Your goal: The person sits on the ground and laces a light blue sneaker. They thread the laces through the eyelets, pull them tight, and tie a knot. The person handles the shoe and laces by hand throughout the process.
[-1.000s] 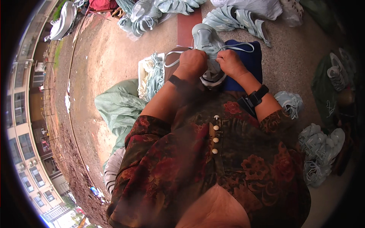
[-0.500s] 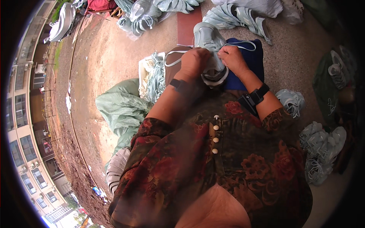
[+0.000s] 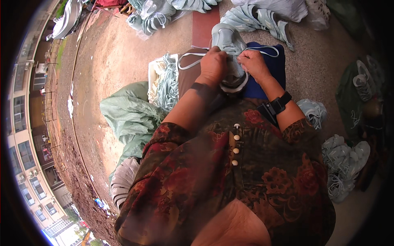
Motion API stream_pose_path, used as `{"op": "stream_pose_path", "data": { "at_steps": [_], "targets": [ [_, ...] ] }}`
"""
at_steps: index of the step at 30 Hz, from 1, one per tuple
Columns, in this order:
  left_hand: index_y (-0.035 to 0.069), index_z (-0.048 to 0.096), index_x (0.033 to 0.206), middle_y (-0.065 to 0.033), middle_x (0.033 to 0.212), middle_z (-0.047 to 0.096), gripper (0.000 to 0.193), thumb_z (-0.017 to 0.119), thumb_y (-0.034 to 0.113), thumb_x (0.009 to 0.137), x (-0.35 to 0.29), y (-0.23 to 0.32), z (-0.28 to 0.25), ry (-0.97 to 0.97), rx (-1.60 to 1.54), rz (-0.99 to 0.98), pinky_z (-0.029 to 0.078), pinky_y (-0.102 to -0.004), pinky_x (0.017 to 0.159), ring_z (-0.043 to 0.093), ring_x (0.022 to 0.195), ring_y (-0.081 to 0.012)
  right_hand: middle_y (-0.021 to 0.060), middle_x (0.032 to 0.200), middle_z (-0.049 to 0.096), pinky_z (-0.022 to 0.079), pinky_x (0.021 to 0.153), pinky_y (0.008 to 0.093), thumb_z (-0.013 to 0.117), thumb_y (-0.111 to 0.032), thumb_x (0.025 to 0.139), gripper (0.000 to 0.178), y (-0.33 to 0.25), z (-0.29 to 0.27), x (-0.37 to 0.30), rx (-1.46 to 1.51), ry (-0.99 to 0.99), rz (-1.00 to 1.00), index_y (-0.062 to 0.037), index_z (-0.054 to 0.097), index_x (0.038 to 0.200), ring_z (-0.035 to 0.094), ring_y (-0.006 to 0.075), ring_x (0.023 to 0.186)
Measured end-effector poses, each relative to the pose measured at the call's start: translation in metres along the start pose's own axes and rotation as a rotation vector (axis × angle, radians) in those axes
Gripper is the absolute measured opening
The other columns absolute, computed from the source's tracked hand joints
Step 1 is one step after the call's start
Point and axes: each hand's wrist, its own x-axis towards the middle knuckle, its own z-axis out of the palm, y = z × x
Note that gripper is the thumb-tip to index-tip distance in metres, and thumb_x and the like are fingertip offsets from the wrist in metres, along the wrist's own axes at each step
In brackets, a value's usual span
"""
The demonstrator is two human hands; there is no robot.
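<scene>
A pale grey-green sneaker [image 3: 225, 37] lies in front of me, toe pointing away and heel opening toward my body. My left hand [image 3: 214, 66] is closed at the left side of its lacing, gripping the shoelace [image 3: 189, 53], which loops out to the left. On the other side, my right hand [image 3: 253, 64] pinches the lace between thumb and fingers, and another loop arches out to the right. Under the sneaker are a brown surface [image 3: 190, 74] and a dark blue cloth [image 3: 276, 69]. My fingers hide part of the eyelets.
A white box [image 3: 152, 88] of pale laces stands to the left, beside a green sack [image 3: 129, 108]. Nested pale shoe uppers [image 3: 250, 18] lie beyond the sneaker. More pale sneakers [image 3: 344, 160] are piled at the right, near a lace bundle [image 3: 312, 111].
The view has shifted slightly. Both hands stay at the sneaker's lacing, with the left fingers changing position a little. The lace loops remain on either side.
</scene>
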Motion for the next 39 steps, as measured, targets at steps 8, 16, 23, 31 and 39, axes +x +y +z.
{"op": "stream_pose_path", "data": {
  "at_steps": [8,16,23,31,39],
  "targets": [
    [0.011,0.065,0.072,-0.0075,0.078,0.06,0.005,0.06,0.012,0.072,-0.009,-0.007,-0.007,0.081,-0.068,0.111,0.049,-0.0359,0.06,0.06,0.07,-0.0269,-0.0011,0.057,0.05,0.033,0.043,0.02,0.058,-0.009,0.082,0.013,-0.001,-0.004,-0.002,0.031,-0.028,-0.006,-0.0009,0.058,0.072,0.043,0.0049,0.046],
    [0.011,0.066,0.079,-0.0083,0.074,0.062,0.007,0.061,0.012,0.073,-0.004,-0.005,0.001,0.154,-0.183,0.041,0.049,-0.0363,0.061,0.06,0.073,-0.0268,-0.0018,0.055,0.049,0.031,0.044,0.0191,0.057,-0.009,0.083,0.013,-0.003,-0.003,-0.006,0.057,0.008,0.023,-0.001,0.058,0.073,0.042,0.0042,0.046],
    [0.013,0.066,0.081,-0.0092,0.074,0.061,0.009,0.062,0.015,0.073,0.002,-0.008,-0.001,0.057,-0.188,0.21,0.049,-0.0374,0.065,0.059,0.075,-0.028,-0.0016,0.054,0.049,0.03,0.043,0.0197,0.055,-0.008,0.084,0.014,0.002,-0.002,-0.003,0.061,0.034,0.029,-0.0012,0.058,0.072,0.041,0.0043,0.045],
    [0.011,0.062,0.075,-0.0088,0.078,0.056,0.005,0.061,0.015,0.073,0.01,0.002,0.005,-0.018,-0.009,0.276,0.048,-0.0384,0.065,0.057,0.076,-0.0287,-0.0015,0.054,0.049,0.03,0.043,0.0193,0.054,-0.008,0.085,0.015,0.003,-0.006,-0.005,0.077,0.034,0.081,-0.0026,0.057,0.071,0.041,0.0044,0.045],
    [0.004,0.054,0.085,-0.0032,0.078,0.054,0.006,0.056,0.009,0.084,0.018,-0.009,0.01,0.099,-0.782,0.086,0.043,-0.0285,0.065,0.053,0.072,-0.0158,-0.0022,0.058,0.051,0.03,0.044,0.0189,0.055,-0.008,0.085,0.013,-0.006,-0.004,-0.01,0.166,0.022,-0.017,-0.0022,0.058,0.073,0.042,0.0042,0.048]
  ]
}}
